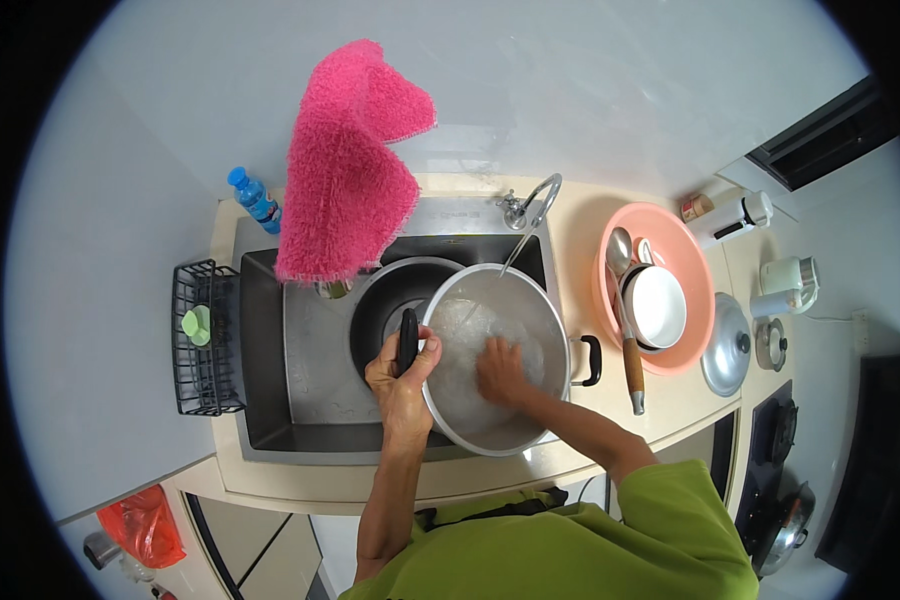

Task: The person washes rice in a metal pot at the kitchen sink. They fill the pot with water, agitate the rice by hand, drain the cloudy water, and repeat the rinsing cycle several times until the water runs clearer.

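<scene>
A large aluminium pot point(495, 442) rests at the right of the steel sink, partly over a dark round basin point(367, 300). My left hand point(405, 375) grips the pot's black side handle point(408, 341). Inside the pot, my right hand point(504, 371) touches the wet inner surface; its fingertips are partly hidden by cloudy water, and whether it holds anything cannot be told. A thin stream runs from the curved chrome faucet point(547, 196) into the pot. The opposite black handle point(592, 361) juts out over the counter at right.
A pink towel point(345, 172) hangs above the sink's left part. Blue bottle point(255, 199) and black wire rack point(195, 375) stand left. On the right counter are a peach plastic basin point(701, 300) with white bowls point(654, 307) and a wooden-handled ladle point(631, 364), and a pot lid point(726, 345).
</scene>
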The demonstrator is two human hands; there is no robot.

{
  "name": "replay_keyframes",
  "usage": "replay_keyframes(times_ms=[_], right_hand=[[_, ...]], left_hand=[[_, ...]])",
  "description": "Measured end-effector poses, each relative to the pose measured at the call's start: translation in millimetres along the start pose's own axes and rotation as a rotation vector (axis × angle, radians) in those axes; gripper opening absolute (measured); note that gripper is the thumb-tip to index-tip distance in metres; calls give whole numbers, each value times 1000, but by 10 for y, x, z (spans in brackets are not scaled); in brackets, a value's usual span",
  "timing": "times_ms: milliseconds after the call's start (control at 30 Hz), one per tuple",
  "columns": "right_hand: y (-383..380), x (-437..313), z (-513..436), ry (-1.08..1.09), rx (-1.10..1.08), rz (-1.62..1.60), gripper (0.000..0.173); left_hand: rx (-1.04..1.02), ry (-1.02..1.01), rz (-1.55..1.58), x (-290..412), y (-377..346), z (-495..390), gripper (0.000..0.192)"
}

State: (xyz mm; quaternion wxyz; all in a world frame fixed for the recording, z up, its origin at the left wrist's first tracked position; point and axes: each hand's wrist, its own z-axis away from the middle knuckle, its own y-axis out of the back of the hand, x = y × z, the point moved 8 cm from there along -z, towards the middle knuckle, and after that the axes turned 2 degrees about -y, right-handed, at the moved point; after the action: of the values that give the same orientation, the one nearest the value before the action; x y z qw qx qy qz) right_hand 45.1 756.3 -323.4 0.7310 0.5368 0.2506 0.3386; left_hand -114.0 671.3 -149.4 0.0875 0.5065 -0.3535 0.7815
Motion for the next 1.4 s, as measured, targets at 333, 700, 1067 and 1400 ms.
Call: replay_keyframes(times_ms=[333,700,1067,1400], right_hand=[[-88,-1017,241,291,-559,-709,22],[380,-172,-691,41,319,23,15],[-49,-392,369,371,-446,-395,28],[913,-299,460,269,-81,-574,8]], left_hand=[[11,29,6,-25,13,18,11],[16,26,-26,-1,7,23,10],[6,9,-7,-14,18,15,10],[2,36,2,-13,-20,-2,11]])
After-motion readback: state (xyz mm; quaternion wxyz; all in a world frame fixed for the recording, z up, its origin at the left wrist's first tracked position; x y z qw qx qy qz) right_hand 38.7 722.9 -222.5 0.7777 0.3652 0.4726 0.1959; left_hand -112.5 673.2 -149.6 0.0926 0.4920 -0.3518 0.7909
